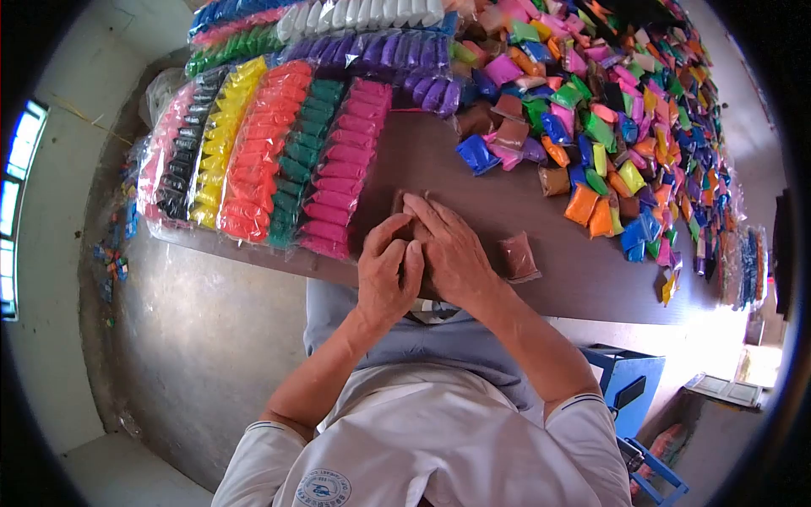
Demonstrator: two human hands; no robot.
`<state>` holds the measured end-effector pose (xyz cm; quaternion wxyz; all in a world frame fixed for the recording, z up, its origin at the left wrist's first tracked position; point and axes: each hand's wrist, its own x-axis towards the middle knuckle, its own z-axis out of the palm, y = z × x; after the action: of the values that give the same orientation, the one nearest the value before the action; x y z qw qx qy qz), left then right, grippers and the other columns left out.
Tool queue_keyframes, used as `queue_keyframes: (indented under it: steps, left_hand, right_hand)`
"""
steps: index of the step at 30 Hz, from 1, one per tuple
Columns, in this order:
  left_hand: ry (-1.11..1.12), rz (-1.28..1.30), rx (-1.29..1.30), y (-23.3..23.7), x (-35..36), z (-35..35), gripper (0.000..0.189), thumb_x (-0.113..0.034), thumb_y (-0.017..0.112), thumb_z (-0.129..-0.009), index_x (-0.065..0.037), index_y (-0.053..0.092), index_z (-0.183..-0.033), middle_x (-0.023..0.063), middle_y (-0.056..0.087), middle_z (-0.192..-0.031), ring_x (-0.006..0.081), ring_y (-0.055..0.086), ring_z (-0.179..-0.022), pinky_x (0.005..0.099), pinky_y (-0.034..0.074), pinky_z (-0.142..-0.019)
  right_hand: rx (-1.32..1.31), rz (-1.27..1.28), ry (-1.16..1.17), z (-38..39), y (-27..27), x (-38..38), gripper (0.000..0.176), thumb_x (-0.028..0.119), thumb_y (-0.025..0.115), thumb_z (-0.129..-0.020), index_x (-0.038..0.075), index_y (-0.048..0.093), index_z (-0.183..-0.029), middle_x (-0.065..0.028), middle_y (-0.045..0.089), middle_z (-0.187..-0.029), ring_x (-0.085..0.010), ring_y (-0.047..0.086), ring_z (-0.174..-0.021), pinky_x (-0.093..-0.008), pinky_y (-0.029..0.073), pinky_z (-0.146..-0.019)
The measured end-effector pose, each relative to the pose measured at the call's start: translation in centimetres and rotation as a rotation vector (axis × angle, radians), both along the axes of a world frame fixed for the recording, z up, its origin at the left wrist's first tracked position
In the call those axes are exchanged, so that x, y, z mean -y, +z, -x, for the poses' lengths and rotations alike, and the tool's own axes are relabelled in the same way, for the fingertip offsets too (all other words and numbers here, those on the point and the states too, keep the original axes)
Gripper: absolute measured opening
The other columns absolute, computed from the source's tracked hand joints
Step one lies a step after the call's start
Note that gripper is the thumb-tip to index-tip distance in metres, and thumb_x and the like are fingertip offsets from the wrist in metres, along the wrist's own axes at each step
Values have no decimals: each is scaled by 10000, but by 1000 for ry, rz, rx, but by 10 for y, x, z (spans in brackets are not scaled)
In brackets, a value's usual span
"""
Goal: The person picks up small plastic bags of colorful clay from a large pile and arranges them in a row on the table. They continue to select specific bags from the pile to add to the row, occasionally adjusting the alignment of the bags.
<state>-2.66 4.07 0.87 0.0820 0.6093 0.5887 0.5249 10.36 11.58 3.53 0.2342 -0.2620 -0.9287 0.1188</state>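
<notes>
Both of my hands meet over the dark brown table (422, 152), near its front edge. My left hand (390, 266) has its fingers bent and pressed together beside my right hand (452, 249), whose fingers reach over the left fingertips. Something brown (399, 201) shows at the fingertips, mostly covered by them; I cannot tell which hand grips it. A small brown packet (519, 257) lies flat just right of my right hand. Left of my hands is a row of magenta packets (346, 169).
Rows of red (258, 160), yellow (221, 144), purple (372, 52) and white packets (363, 14) cover the table's left and back. A large heap of loose coloured packets (591, 127) spreads over the right side. A blue metal frame (634, 380) stands below at the right.
</notes>
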Motion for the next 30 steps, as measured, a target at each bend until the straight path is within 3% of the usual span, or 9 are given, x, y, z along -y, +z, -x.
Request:
queue_keyframes:
  steps: [9, 11, 13, 14, 16, 19, 21, 24, 30]
  left_hand:
    - [125, 57, 96, 8, 2, 0, 78, -16, 610, -941, 56, 632, -922, 251, 614, -1264, 379, 630, -1085, 429, 513, -922]
    - [112, 43, 92, 8, 2, -1, 71, -12, 603, -944, 54, 627, -930, 245, 617, -1249, 376, 633, -1076, 427, 517, -915]
    - [116, 38, 79, 8, 1, -1, 57, -3, 590, -950, 48, 616, -947, 234, 622, -1220, 371, 638, -1058, 423, 524, -902]
    - [108, 38, 81, 7, 0, -1, 57, -3, 590, -950, 48, 616, -947, 234, 622, -1220, 371, 638, -1058, 423, 524, -902]
    - [96, 47, 99, 5, -1, -1, 56, -1, 595, -951, 45, 618, -928, 213, 645, -1155, 349, 648, -999, 420, 526, -861]
    - [53, 147, 141, 7, 1, -4, 61, 7, 606, -943, 38, 613, -890, 188, 663, -1059, 324, 645, -909, 419, 517, -795]
    - [55, 154, 113, 7, 2, -8, 61, 12, 616, -931, 32, 610, -873, 178, 665, -1024, 321, 636, -873, 419, 506, -774]
    - [47, 97, 6, 7, -3, -10, 70, 18, 640, -903, 22, 605, -842, 160, 664, -980, 319, 620, -825, 419, 492, -751]
    - [35, 74, -104, 8, -2, -8, 50, 8, 623, -922, 37, 634, -883, 152, 671, -987, 322, 633, -872, 398, 504, -774]
  right_hand:
    - [-23, -50, 36, 31, -13, -27, 524, 87, 636, -841, -109, 541, -1317, -227, 494, -1436, -352, 508, -1316, -409, 415, -1123]
    - [-27, -14, 21, 27, -7, -30, 513, 77, 641, -829, -77, 569, -1313, -220, 544, -1402, -353, 533, -1295, -405, 428, -1111]
    - [-247, 226, -13, 22, 2, -35, 410, 50, 638, -830, -33, 631, -1231, -205, 619, -1297, -365, 598, -1189, -434, 468, -1052]
    - [-336, 183, -63, 10, 12, -41, 282, 26, 624, -842, -4, 665, -1120, -184, 679, -1146, -380, 637, -1079, -476, 498, -975]
    - [-352, 74, -254, -16, 30, -63, 196, 50, 647, -864, -4, 662, -1052, -173, 690, -1047, -388, 649, -1016, -490, 511, -915]
    - [-330, -59, -461, -53, 45, -102, 276, 199, 723, -893, 9, 691, -1091, -176, 717, -1043, -361, 688, -1002, -441, 544, -866]
    - [-84, 127, -807, -67, 50, -128, 458, 398, 775, -864, 9, 694, -1092, -186, 722, -994, -354, 700, -963, -428, 548, -826]
    - [-5, 193, -826, -74, 27, -152, 543, 509, 736, -862, 17, 687, -1086, -207, 737, -1024, -390, 695, -1019, -475, 533, -867]
    - [-48, 430, -665, -73, 27, -153, 561, 425, 783, -817, 9, 652, -1170, -203, 731, -1046, -362, 709, -996, -455, 536, -870]
